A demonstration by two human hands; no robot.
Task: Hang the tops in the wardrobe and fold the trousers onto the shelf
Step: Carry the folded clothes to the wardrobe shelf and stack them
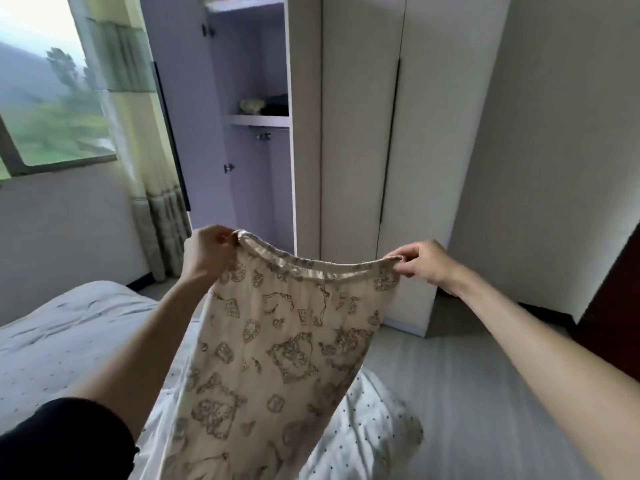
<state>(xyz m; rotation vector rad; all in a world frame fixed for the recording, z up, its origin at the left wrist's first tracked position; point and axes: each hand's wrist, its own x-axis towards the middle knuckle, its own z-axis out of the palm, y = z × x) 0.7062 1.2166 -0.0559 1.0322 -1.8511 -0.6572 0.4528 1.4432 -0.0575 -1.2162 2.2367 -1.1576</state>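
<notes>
Both hands pinch trousers (277, 341) waistband: left hand (211, 249), right hand (420, 259).

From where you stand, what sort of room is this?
Most likely a bedroom. A bed with pale dotted bedding lies below, a tall white wardrobe stands ahead with one door open, and both hands hold up cream patterned trousers by the waistband.

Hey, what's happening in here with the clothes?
A person is holding up a pair of cream patterned trousers by the waistband, left hand pinching one end and right hand the other, so they hang over the bed. Ahead, the wardrobe stands with one door open; its shelf already holds a few items. The trousers are not yet folded.
</notes>
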